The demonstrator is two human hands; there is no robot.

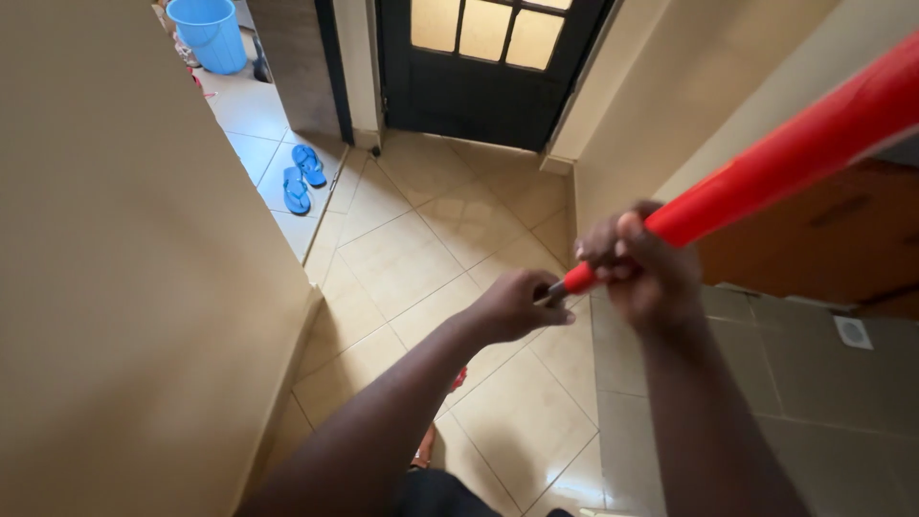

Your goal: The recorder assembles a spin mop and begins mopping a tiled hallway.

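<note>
Red plastic, glossy: a long red tubular handle runs from the upper right corner down toward the middle of the view, narrowing to a short dark metal tip at its lower end. Its long axis slants, high end to the right, low end to the left.

Right hand: fingers wrapped round the red tube just above where it tapers, curled tight and pressed together, thumb on top. The bulk of the handle rises up and to the right from these fingers, out of view.

Left hand: nearer the dark tip. Fingers folded round it, or just beside it; I read them as pinching the tip, but the knuckles hide the contact, so I cannot tell how firm the hold is. The tip lies right of these fingers, pointing into them.

The two hands sit just beside each other, the left lower and to the left along the same axis.

Round about: beige diagonal floor tiles below the fingers; a plain beige wall far to the left of them; a dark door with frosted panes beyond; a pair of blue flip-flops and a blue plastic bucket well apart, up and left; grey tiles right of the right wrist
</note>
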